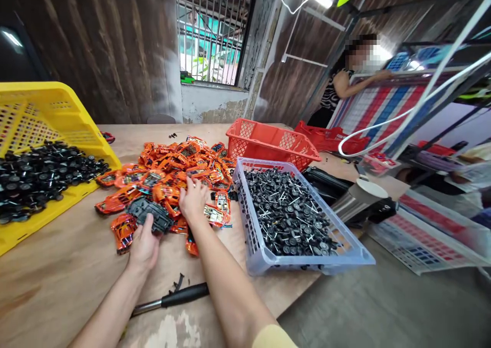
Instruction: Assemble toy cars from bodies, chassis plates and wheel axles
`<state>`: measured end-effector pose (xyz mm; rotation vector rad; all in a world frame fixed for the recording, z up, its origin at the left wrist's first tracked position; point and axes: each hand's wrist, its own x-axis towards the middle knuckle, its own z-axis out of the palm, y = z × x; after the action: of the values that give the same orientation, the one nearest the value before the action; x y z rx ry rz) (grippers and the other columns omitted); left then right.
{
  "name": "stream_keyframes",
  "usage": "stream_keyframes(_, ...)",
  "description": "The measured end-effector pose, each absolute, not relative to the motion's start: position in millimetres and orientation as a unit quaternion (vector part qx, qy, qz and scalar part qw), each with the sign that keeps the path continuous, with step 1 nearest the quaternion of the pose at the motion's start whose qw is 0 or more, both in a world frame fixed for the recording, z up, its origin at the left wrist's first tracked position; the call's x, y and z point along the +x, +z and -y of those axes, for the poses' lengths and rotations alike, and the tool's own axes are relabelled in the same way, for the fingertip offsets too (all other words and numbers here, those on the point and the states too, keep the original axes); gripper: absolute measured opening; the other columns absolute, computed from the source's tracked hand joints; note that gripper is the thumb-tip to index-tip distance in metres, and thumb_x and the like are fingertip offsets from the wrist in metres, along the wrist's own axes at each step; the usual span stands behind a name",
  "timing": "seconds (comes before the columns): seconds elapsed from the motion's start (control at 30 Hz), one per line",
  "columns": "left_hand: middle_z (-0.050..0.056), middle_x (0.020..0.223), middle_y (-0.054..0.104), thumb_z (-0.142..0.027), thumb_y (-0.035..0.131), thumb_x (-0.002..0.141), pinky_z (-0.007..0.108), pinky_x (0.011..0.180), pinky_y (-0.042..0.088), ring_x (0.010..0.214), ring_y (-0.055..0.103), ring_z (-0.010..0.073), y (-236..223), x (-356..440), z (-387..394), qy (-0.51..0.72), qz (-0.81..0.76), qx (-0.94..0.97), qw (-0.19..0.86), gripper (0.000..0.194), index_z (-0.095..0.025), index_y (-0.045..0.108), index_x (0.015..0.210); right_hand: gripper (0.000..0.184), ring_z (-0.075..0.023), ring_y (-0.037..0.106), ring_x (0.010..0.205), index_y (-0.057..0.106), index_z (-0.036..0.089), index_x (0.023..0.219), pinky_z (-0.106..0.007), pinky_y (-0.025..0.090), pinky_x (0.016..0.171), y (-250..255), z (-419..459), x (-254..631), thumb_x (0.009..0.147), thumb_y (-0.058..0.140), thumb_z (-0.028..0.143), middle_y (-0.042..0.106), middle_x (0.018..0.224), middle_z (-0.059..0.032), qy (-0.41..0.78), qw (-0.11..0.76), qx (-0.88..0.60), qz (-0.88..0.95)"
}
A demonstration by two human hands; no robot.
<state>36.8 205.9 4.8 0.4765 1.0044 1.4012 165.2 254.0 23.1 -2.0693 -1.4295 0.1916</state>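
Note:
My left hand (144, 246) grips a black toy car chassis (150, 214) by its near edge, thumb on top. My right hand (194, 199) rests against the pile of orange toy car bodies (169, 159), its fingers apart and the tips touching the shells. Whether one shell is between them I cannot make out. Close to the chassis lies a single orange car body (123, 231) on the left. Below both hands, a hammer (184, 295) with a black grip lies on the wooden table (84, 271), partly behind my right forearm.
On the left, a tilted yellow crate (76, 113) holds black wheels. To the right stands a clear plastic basket (264, 258) of wheels on axles. A red basket (268, 146) sits behind it, with a metal cup (358, 200) farther right. A person (341, 85) stands beyond.

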Motion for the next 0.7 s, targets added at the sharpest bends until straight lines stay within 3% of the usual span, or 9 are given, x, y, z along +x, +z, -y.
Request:
stream_keyframes(0.17, 0.005, 0.128, 0.067, -0.033, 0.059, 0.094, 0.040, 0.104, 0.050, 0.119, 0.062, 0.0203, 1.7, 28.9, -220.3, 0.622, -0.392, 0.224, 0.639, 0.026, -0.025, 0.067, 0.117, 0.046, -0.0322, 0.035, 0.128, 0.045, 0.031, 0.143, -0.048, 0.045, 0.096, 34.9, -273.6, 136.5, 0.097, 0.045, 0.034, 0.042, 0.147, -0.0063, 0.083, 0.325, -0.740, 0.583)
stream_keyframes(0.3, 0.005, 0.122, 0.070, -0.032, 0.061, 0.092, 0.038, 0.100, 0.053, 0.107, 0.068, 0.0180, 0.4, 25.1, -227.4, 0.616, -0.388, 0.227, 0.647, 0.027, -0.025, 0.067, 0.118, 0.044, -0.0257, 0.043, 0.122, 0.051, 0.031, 0.139, -0.038, 0.046, 0.096, 39.9, -262.1, 163.2, 0.095, 0.049, 0.028, 0.047, 0.141, -0.0051, 0.080, 0.322, -0.732, 0.596)
stream_keyframes(0.37, 0.004, 0.120, 0.071, -0.031, 0.060, 0.093, 0.036, 0.097, 0.055, 0.099, 0.070, 0.0157, -0.8, 24.6, -228.4, 0.610, -0.389, 0.222, 0.654, 0.025, -0.025, 0.068, 0.116, 0.044, -0.0281, 0.041, 0.124, 0.052, 0.028, 0.137, -0.042, 0.044, 0.098, 33.8, -243.3, 188.8, 0.094, 0.050, 0.028, 0.045, 0.142, -0.0089, 0.065, 0.321, -0.758, 0.564)
stream_keyframes(0.5, 0.005, 0.113, 0.073, -0.029, 0.060, 0.092, 0.033, 0.091, 0.057, 0.095, 0.070, 0.0153, -3.1, 25.9, -228.1, 0.609, -0.392, 0.209, 0.657, 0.021, -0.021, 0.071, 0.109, 0.050, -0.0405, 0.041, 0.124, 0.049, 0.016, 0.137, -0.059, 0.043, 0.091, 4.1, -199.0, 232.5, 0.089, 0.054, 0.027, 0.043, 0.136, -0.0247, 0.048, 0.302, -0.846, 0.436)
stream_keyframes(0.57, 0.006, 0.110, 0.074, -0.029, 0.060, 0.092, 0.032, 0.091, 0.057, 0.095, 0.070, 0.0153, -3.5, 27.2, -227.9, 0.612, -0.387, 0.202, 0.659, 0.021, -0.019, 0.071, 0.108, 0.051, -0.0401, 0.047, 0.118, 0.049, 0.012, 0.136, -0.058, 0.044, 0.090, -10.6, -185.4, 240.6, 0.087, 0.055, 0.025, 0.048, 0.127, -0.0267, 0.047, 0.294, -0.862, 0.411)
stream_keyframes(0.7, 0.005, 0.110, 0.074, -0.027, 0.061, 0.092, 0.032, 0.094, 0.056, 0.096, 0.070, 0.0156, -2.2, 28.5, -227.7, 0.612, -0.382, 0.204, 0.662, 0.019, -0.019, 0.072, 0.105, 0.051, -0.0324, 0.055, 0.113, 0.050, 0.010, 0.136, -0.045, 0.045, 0.094, -19.2, -186.8, 232.5, 0.088, 0.057, 0.027, 0.054, 0.120, -0.0224, 0.037, 0.301, -0.835, 0.458)
